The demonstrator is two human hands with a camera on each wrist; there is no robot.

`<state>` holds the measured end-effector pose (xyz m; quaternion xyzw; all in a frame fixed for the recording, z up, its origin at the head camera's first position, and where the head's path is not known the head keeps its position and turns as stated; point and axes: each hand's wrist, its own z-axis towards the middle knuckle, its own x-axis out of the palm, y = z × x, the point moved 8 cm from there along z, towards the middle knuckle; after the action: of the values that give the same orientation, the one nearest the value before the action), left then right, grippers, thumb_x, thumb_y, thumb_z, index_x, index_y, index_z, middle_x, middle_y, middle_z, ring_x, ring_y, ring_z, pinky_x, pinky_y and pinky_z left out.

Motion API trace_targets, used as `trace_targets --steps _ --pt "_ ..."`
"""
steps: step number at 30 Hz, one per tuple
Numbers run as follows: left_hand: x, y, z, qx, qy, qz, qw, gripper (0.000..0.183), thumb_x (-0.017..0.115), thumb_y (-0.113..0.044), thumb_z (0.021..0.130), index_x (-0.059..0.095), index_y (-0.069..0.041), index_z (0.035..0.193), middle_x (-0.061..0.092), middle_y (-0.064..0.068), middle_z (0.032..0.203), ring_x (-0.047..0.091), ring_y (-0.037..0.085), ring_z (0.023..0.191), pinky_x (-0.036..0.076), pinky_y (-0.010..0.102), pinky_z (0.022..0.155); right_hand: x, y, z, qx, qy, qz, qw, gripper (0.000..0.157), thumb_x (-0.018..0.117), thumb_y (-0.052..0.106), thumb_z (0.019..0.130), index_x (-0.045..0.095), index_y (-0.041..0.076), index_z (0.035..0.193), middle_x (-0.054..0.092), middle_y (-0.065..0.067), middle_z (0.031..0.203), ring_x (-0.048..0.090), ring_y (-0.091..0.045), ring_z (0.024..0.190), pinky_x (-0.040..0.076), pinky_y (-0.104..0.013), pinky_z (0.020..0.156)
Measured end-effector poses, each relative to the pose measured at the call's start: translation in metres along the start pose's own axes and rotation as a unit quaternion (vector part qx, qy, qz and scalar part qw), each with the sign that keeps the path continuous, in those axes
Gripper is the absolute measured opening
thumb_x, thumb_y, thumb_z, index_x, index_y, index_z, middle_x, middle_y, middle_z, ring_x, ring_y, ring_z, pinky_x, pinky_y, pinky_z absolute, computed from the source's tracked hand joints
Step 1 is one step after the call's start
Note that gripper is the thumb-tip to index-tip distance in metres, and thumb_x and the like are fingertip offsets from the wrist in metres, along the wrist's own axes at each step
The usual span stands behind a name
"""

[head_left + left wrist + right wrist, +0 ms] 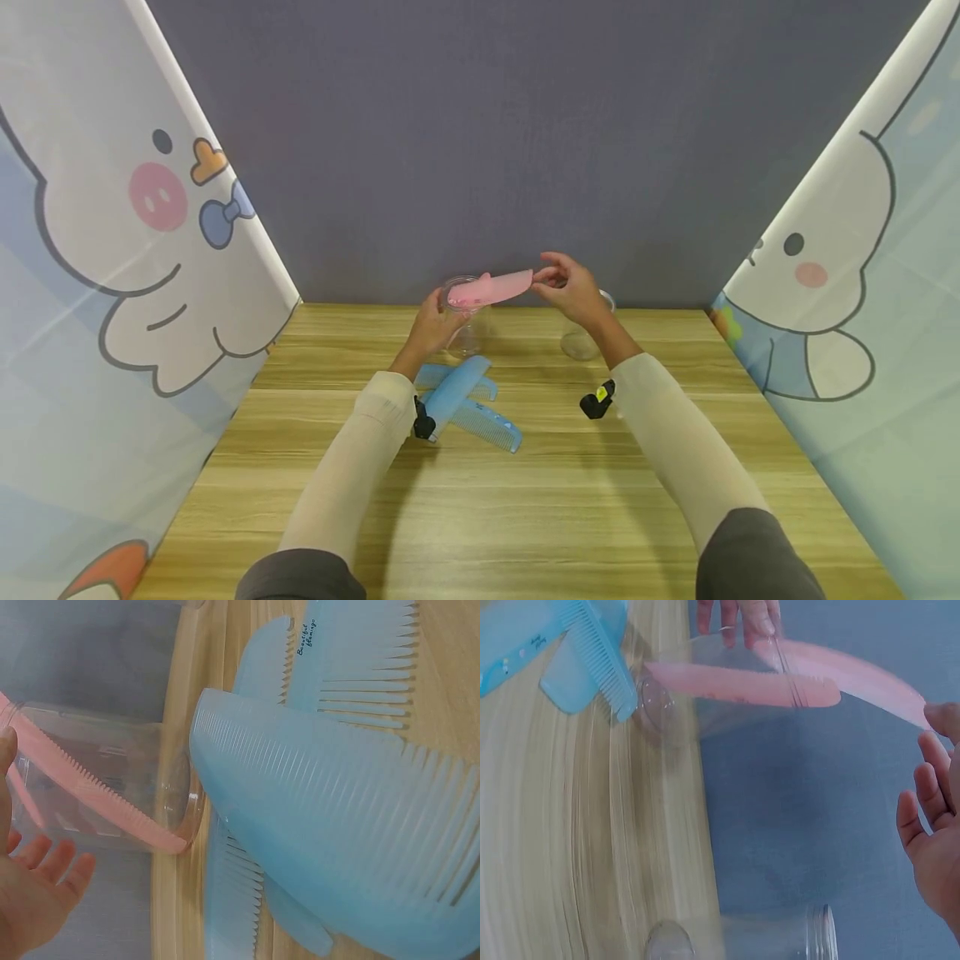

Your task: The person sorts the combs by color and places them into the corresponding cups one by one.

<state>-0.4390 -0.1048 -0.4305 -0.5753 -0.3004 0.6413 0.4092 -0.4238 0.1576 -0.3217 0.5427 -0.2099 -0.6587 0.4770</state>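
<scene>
My left hand (pixel 429 327) grips a clear jar (pixel 467 340) near its rim, at the back of the table. Inside that jar a pink comb (pixel 742 686) leans, seen through the wall in the right wrist view. My right hand (pixel 576 293) pinches one end of another pink comb (pixel 862 681) between thumb and fingertips. This comb slants over the jar's mouth, its far end overlapping the rim in the head view. Several light blue combs (pixel 456 393) lie crossed in a pile in front of the jar, just beneath my left wrist.
A second clear jar (pixel 579 343) stands to the right, partly behind my right hand and wrist. The wooden table (pixel 525 517) ends at a dark grey wall panel (pixel 450 150). Cartoon-printed cloth screens (pixel 97 275) flank both sides.
</scene>
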Motion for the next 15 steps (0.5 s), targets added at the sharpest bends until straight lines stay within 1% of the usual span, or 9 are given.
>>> trace_targets --steps 5,7,11,15 --pt "0.001 -0.0001 -0.0006 -0.003 0.002 0.0 1.0 0.089 0.068 -0.044 0.095 0.023 -0.004 0.16 0.034 0.022 0.161 0.041 0.041 0.143 0.039 0.058 0.116 0.0024 -0.0002 0.002 0.009 0.004 0.032 0.999 0.057 0.071 0.013 0.096 0.049 0.003 0.148 0.069 -0.023 0.128 0.059 -0.018 0.098 0.047 -0.017 0.081" --pt "0.0013 -0.0007 -0.0005 0.0 0.002 -0.006 1.0 0.088 0.069 -0.043 0.095 0.024 -0.005 0.159 0.035 0.022 0.16 0.041 0.041 0.143 0.04 0.058 0.116 0.0033 -0.0045 0.0025 0.006 0.004 0.04 0.999 0.056 0.072 0.017 0.096 0.051 0.006 0.147 0.069 -0.02 0.127 0.059 -0.017 0.098 0.047 -0.018 0.081" --pt "0.0013 -0.0018 -0.0008 -0.001 0.007 -0.01 0.9999 0.085 0.069 -0.041 0.095 0.025 -0.005 0.159 0.035 0.022 0.161 0.04 0.041 0.144 0.039 0.058 0.116 0.0029 -0.0055 -0.0005 -0.005 0.004 0.026 1.0 0.051 0.07 0.019 0.097 0.054 0.005 0.144 0.07 -0.02 0.125 0.06 -0.02 0.099 0.048 -0.02 0.081" --pt "-0.001 -0.0026 -0.0019 -0.008 0.014 -0.004 0.9999 0.085 0.069 -0.04 0.095 0.024 -0.006 0.16 0.036 0.022 0.16 0.039 0.042 0.146 0.037 0.06 0.117 -0.0013 -0.0097 -0.0047 -0.011 0.0 0.007 1.0 0.049 0.069 0.021 0.098 0.055 0.006 0.143 0.07 -0.018 0.125 0.061 -0.02 0.1 0.049 -0.023 0.081"
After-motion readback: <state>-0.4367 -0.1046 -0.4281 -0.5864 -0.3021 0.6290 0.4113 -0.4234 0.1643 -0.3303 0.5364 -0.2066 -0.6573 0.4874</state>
